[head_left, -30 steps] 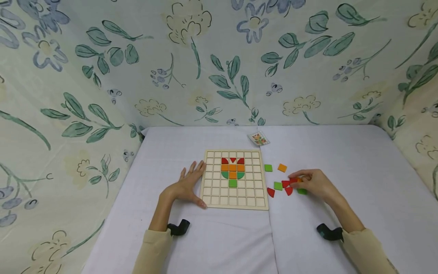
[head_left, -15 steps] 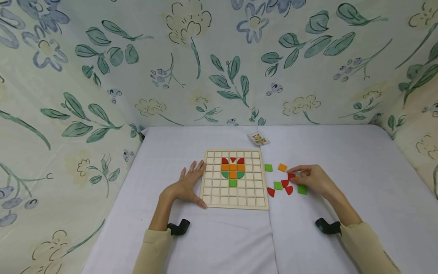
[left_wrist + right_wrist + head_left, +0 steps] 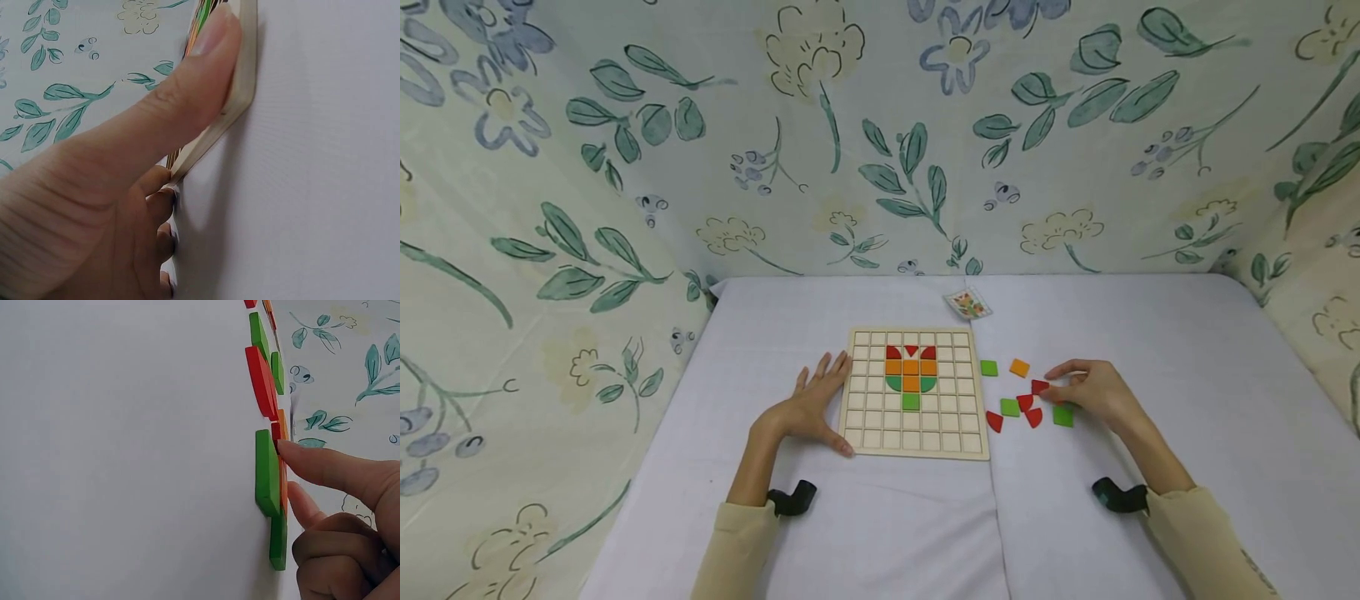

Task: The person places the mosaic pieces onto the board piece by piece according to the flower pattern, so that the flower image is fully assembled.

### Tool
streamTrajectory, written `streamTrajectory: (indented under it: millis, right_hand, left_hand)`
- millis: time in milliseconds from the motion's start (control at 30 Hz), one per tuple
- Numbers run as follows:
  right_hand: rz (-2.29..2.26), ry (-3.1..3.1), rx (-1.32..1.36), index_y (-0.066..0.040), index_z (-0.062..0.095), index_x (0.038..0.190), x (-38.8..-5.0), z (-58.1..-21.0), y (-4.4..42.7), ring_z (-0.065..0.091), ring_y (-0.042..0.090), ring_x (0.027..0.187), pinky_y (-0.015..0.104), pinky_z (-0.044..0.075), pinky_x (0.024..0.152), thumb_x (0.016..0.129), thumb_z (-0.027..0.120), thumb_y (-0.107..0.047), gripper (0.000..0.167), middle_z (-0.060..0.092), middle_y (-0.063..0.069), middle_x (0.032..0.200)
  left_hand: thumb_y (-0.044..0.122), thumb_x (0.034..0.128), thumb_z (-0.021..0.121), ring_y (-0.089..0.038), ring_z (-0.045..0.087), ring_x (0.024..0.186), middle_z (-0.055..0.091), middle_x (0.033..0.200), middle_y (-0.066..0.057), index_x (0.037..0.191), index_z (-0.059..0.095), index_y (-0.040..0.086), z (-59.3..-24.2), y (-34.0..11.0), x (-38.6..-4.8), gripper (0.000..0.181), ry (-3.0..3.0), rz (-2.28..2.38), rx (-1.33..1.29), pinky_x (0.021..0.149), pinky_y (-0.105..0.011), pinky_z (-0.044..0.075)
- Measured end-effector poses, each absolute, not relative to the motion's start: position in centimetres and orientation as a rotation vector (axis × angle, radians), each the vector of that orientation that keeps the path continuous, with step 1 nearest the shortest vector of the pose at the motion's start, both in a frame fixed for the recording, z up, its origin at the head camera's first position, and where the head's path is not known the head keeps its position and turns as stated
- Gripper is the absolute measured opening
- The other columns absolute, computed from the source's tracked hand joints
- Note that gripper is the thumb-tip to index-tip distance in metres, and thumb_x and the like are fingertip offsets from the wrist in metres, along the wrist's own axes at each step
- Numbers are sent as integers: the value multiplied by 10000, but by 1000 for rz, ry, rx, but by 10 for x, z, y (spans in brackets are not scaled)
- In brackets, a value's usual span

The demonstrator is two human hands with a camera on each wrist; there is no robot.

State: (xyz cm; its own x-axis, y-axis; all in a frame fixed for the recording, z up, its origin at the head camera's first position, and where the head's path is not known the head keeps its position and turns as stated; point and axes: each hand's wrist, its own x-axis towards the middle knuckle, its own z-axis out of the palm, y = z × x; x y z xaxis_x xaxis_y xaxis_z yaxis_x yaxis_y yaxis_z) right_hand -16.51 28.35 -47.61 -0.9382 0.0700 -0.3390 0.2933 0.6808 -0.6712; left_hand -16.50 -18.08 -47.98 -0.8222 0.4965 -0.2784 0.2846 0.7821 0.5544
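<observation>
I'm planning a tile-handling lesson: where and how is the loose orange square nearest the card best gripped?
Probably best to pinch the orange square by two opposite side edges, coming from above, from the side of the right hand. It lies flat with straight sides, apart from the nearest green square and red piece, leaving its edges free.

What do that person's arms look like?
The left sleeve and right sleeve are beige; the right one has a dark mark, too small to read. A bent black gadget sticks out beside each sleeve. The left grip and right grip wear no gloves.
</observation>
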Motion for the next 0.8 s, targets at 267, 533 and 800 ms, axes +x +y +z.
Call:
streamTrajectory:
  millis: [267,533,800]
  right_hand:
    - [-1097,2638,292,18,706,1118,-162,-477,284,478,187,727,311,350,661,901,797,-312,406,579,-10,656]
    - [-1162,2624,286,42,705,1167,-160,-478,275,483,177,672,289,364,615,932,762,-249,378,600,-9,655]
    - [-1130,2652,308,37,702,1153,-157,-478,275,471,184,709,299,356,632,921,773,-286,404,561,1,661]
  left_hand:
    - [450,590,1002,-359,-139,1621,-40,1757,-101,1667,54,66,-483,-183,-165,1485,2568,706,602,1295,-637,-89]
    - [446,592,1002,-360,-140,1620,-40,1757,-101,1667,55,68,-486,-183,-164,1482,2567,705,603,1296,-634,-91]
    - [449,599,998,-359,-144,1620,-45,1756,-101,1667,48,71,-487,-185,-163,1479,2574,699,616,1295,-636,-93]
